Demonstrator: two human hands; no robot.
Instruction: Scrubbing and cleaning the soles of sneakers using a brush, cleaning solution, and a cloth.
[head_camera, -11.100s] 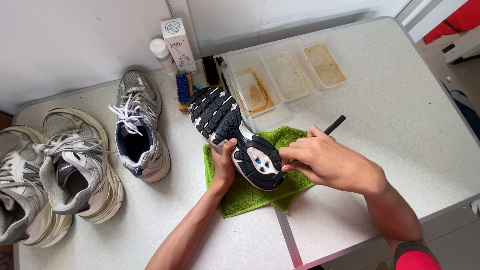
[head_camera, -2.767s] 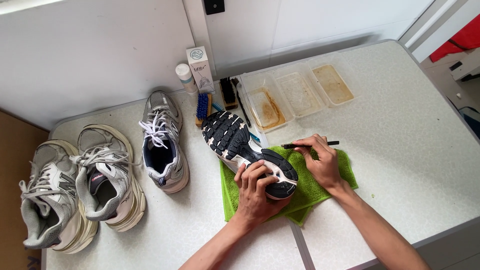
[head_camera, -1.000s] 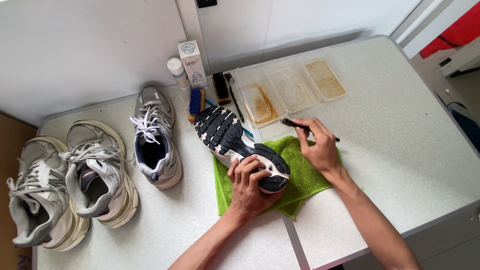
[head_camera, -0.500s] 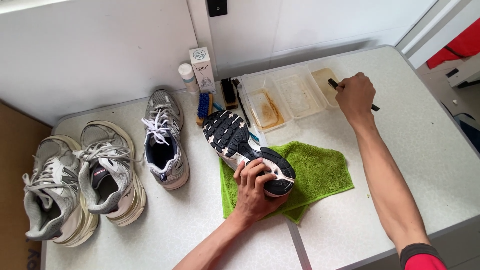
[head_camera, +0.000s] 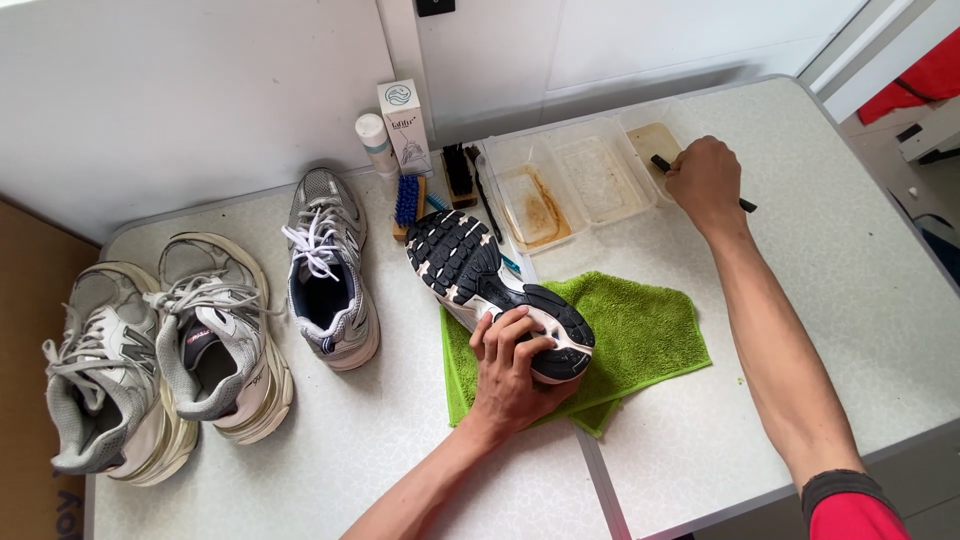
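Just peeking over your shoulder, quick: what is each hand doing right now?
Left hand: closed around the heel of the upturned sneaker, pressing it on the green cloth.
Right hand: closed on a thin black brush, at the tray.

An upturned shoe (head_camera: 497, 286) lies on a cloth (head_camera: 640, 335) mid-surface. Three shoes (head_camera: 200, 335) stand left. Trays (head_camera: 590, 178) sit far, behind the cloth.

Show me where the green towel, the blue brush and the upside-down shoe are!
green towel (head_camera: 640, 330), head view, bare middle of the cloth.
blue brush (head_camera: 407, 200), head view, its bristles.
upside-down shoe (head_camera: 455, 255), head view, black sole tread.
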